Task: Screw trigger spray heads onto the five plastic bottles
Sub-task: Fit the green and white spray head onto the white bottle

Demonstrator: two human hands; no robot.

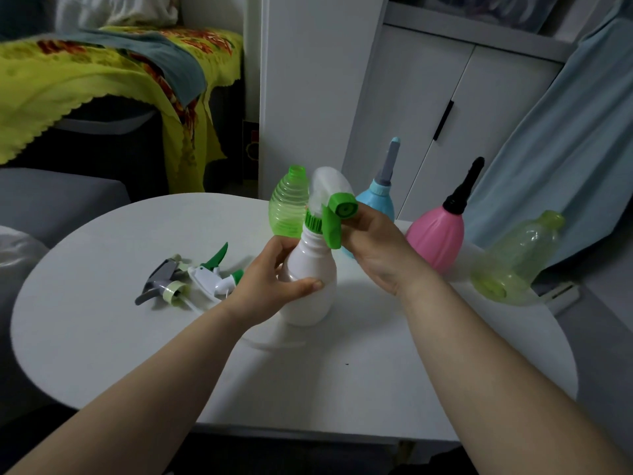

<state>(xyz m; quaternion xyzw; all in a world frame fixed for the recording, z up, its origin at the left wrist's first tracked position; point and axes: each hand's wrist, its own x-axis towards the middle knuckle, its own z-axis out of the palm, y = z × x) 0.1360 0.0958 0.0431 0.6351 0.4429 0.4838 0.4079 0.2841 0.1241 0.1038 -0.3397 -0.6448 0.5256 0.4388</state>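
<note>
1. Standing upright about in the middle of the round white table (pixel 102 303): the white bottle (pixel 310 293), opaque and smooth, with a wide round belly and a stepped shoulder narrowing to the neck.
2. Sitting on its neck: the spray head (pixel 329 186), with a clear dome-like body, a ribbed green collar, a flat green trigger hanging down and a round green nozzle facing the camera.
3. Gripping the belly of the white bottle with the left hand (pixel 270 282), laying the thumb across the near side and curling the fingers round the far side.
4. Holding the spray head with the right hand (pixel 373 248), curling the fingers behind nozzle and trigger, hiding the fingertips behind the green parts.
5. Covering the thread fully with the collar, so not telling how far screwed down.
6. Standing just behind, on the far side: the green ribbed bottle (pixel 286 204), translucent, open at the neck, partly hidden.
7. Standing to the right: the blue bottle (pixel 376 202), mostly hidden behind the right hand, with a long grey-blue nozzle; then the pink bottle (pixel 436 238), bulb-shaped and grooved, with a black tapering nozzle.
8. Leaning at the far right edge: the yellow-green bottle (pixel 513 265), clear, crinkled and blurred.
9. Lying left of the left hand, close together: the grey spray head (pixel 157 282) and the white and green spray head (pixel 209 274), with thin tubes hard to make out.
</note>
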